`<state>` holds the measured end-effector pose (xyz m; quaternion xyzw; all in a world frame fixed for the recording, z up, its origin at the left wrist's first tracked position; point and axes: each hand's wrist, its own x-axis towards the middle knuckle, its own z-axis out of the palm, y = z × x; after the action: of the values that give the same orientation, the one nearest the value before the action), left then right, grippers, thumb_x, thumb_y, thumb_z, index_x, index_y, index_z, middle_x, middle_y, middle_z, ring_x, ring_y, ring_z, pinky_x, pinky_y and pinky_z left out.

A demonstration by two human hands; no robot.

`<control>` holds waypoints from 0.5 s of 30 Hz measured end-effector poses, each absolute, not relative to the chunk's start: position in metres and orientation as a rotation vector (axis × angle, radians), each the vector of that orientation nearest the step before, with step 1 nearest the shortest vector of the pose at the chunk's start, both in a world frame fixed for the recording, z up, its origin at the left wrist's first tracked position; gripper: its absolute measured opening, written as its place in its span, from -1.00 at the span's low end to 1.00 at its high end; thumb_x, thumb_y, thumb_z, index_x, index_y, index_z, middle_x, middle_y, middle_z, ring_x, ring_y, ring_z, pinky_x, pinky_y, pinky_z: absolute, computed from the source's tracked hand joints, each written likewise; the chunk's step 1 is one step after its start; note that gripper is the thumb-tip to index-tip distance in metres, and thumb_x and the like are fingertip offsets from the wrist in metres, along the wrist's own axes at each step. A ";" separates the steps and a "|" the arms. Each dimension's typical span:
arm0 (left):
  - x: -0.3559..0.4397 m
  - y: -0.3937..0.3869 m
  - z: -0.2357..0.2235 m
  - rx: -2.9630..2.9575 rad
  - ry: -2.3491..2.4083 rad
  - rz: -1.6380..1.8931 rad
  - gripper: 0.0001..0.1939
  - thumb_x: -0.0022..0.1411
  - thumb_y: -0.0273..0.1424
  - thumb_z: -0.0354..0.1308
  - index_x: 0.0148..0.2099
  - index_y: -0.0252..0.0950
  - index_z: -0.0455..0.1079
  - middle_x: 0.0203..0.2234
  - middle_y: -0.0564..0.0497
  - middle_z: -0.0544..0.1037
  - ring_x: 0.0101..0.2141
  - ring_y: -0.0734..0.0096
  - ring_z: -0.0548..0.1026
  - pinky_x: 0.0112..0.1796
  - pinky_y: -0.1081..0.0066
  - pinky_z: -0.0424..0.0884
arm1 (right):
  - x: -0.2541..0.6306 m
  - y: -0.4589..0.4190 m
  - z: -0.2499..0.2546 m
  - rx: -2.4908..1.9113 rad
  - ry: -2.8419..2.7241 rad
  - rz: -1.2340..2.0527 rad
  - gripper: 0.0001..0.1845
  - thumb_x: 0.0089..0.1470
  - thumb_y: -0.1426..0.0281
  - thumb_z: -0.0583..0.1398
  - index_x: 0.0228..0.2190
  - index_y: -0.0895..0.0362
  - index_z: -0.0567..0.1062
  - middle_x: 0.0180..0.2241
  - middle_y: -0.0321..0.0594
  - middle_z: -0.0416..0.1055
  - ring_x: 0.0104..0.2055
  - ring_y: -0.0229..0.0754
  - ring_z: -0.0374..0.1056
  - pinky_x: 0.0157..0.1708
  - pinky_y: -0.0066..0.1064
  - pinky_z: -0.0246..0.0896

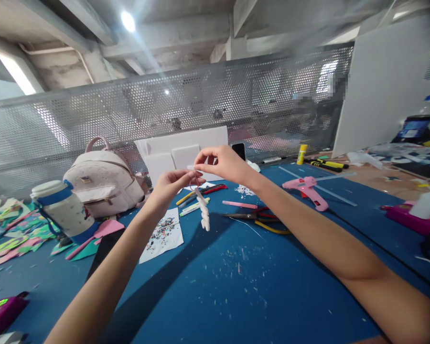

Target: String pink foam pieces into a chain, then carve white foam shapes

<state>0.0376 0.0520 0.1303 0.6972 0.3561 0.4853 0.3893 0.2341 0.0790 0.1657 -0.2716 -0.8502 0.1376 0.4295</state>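
My left hand [172,185] is closed in a pinch above the middle of the table. From its fingertips hangs a white twisted strip [205,214], joined at the top to a small thin pinkish loop [192,182]. The strip dangles clear of the blue table top. My right hand [220,161] is closed too, its thumb and fingertips meeting right beside the left ones; what they pinch is too small to make out. Beneath and behind lie a pale green marker [194,207], a pink pen [239,204] and scissors [249,216] with dark blades.
A pink glue gun [310,190] with a black cord lies at right. Left stand a white-and-blue bottle [62,210] and a pale backpack [102,177]. A paper sheet [166,239] holds small scraps. White crumbs dot the blue table [208,306]. A perforated metal screen [129,110] rises behind.
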 end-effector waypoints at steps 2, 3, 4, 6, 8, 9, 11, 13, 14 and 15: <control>0.038 0.051 0.130 1.785 0.928 1.229 -0.73 0.18 -0.22 0.34 -0.16 -0.30 0.61 -0.32 -0.11 0.70 -0.22 0.27 0.64 -0.05 0.31 0.48 | 0.234 0.079 0.166 -0.679 -2.122 0.342 -0.89 0.09 0.35 0.28 -0.42 0.14 0.57 -0.42 -0.25 0.50 -0.42 -0.26 0.27 -0.36 -0.33 0.12; 0.038 0.051 0.130 1.791 0.937 1.232 -0.75 0.16 -0.24 0.35 -0.17 -0.29 0.61 -0.34 -0.09 0.70 -0.24 0.28 0.63 -0.07 0.32 0.48 | 0.234 0.078 0.166 -0.680 -2.123 0.342 -0.89 0.09 0.35 0.28 -0.42 0.14 0.57 -0.42 -0.25 0.50 -0.42 -0.26 0.27 -0.36 -0.33 0.12; 0.037 0.051 0.130 1.795 0.943 1.238 -0.77 0.15 -0.25 0.36 -0.19 -0.29 0.61 -0.35 -0.07 0.69 -0.26 0.30 0.63 -0.08 0.33 0.48 | 0.234 0.078 0.166 -0.680 -2.125 0.342 -0.88 0.09 0.35 0.28 -0.42 0.14 0.57 -0.43 -0.25 0.50 -0.43 -0.27 0.26 -0.36 -0.33 0.12; 0.036 0.052 0.130 1.801 0.951 1.254 -0.78 0.15 -0.26 0.35 -0.21 -0.28 0.62 -0.38 -0.05 0.68 -0.29 0.32 0.61 -0.12 0.34 0.47 | 0.234 0.079 0.166 -0.681 -2.131 0.343 -0.87 0.10 0.35 0.28 -0.42 0.14 0.58 -0.45 -0.26 0.49 -0.44 -0.27 0.25 -0.37 -0.33 0.11; 0.035 0.054 0.130 1.803 0.954 1.265 -0.78 0.17 -0.25 0.33 -0.20 -0.28 0.62 -0.40 -0.04 0.67 -0.32 0.34 0.60 -0.15 0.36 0.47 | 0.234 0.079 0.165 -0.680 -2.139 0.345 -0.87 0.11 0.34 0.27 -0.42 0.13 0.58 -0.45 -0.26 0.49 -0.44 -0.27 0.24 -0.37 -0.33 0.10; 0.035 0.054 0.130 1.804 0.953 1.269 -0.77 0.18 -0.24 0.32 -0.20 -0.29 0.62 -0.41 -0.04 0.66 -0.32 0.34 0.59 -0.16 0.36 0.46 | 0.234 0.079 0.165 -0.680 -2.142 0.346 -0.87 0.12 0.35 0.27 -0.41 0.13 0.58 -0.45 -0.26 0.49 -0.44 -0.26 0.25 -0.37 -0.33 0.10; 0.034 0.055 0.129 1.805 0.950 1.274 -0.74 0.19 -0.22 0.31 -0.20 -0.30 0.63 -0.42 -0.05 0.66 -0.33 0.34 0.58 -0.16 0.37 0.46 | 0.235 0.080 0.165 -0.676 -2.150 0.350 -0.87 0.13 0.35 0.26 -0.40 0.13 0.59 -0.44 -0.25 0.50 -0.43 -0.26 0.26 -0.37 -0.32 0.10; 0.034 0.055 0.129 1.804 0.947 1.279 -0.73 0.19 -0.21 0.31 -0.20 -0.31 0.63 -0.42 -0.05 0.65 -0.33 0.35 0.58 -0.17 0.37 0.46 | 0.235 0.080 0.166 -0.673 -2.154 0.354 -0.86 0.14 0.36 0.25 -0.40 0.14 0.60 -0.43 -0.24 0.50 -0.42 -0.25 0.27 -0.36 -0.31 0.10; 0.034 0.055 0.129 1.804 0.945 1.279 -0.73 0.19 -0.21 0.31 -0.19 -0.31 0.63 -0.42 -0.05 0.65 -0.33 0.35 0.58 -0.17 0.38 0.46 | 0.235 0.080 0.166 -0.672 -2.155 0.355 -0.86 0.14 0.36 0.26 -0.40 0.14 0.60 -0.43 -0.24 0.50 -0.42 -0.25 0.27 -0.36 -0.31 0.10; 0.033 0.055 0.129 1.803 0.942 1.278 -0.73 0.20 -0.21 0.31 -0.19 -0.31 0.64 -0.42 -0.05 0.65 -0.33 0.35 0.58 -0.17 0.38 0.46 | 0.235 0.080 0.165 -0.671 -2.154 0.355 -0.86 0.14 0.36 0.26 -0.40 0.14 0.60 -0.43 -0.24 0.50 -0.42 -0.25 0.27 -0.36 -0.31 0.10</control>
<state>0.0335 0.0551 0.1292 0.6999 0.3656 0.4961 0.3610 0.2348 0.0795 0.1655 -0.2670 -0.8578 0.1414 0.4158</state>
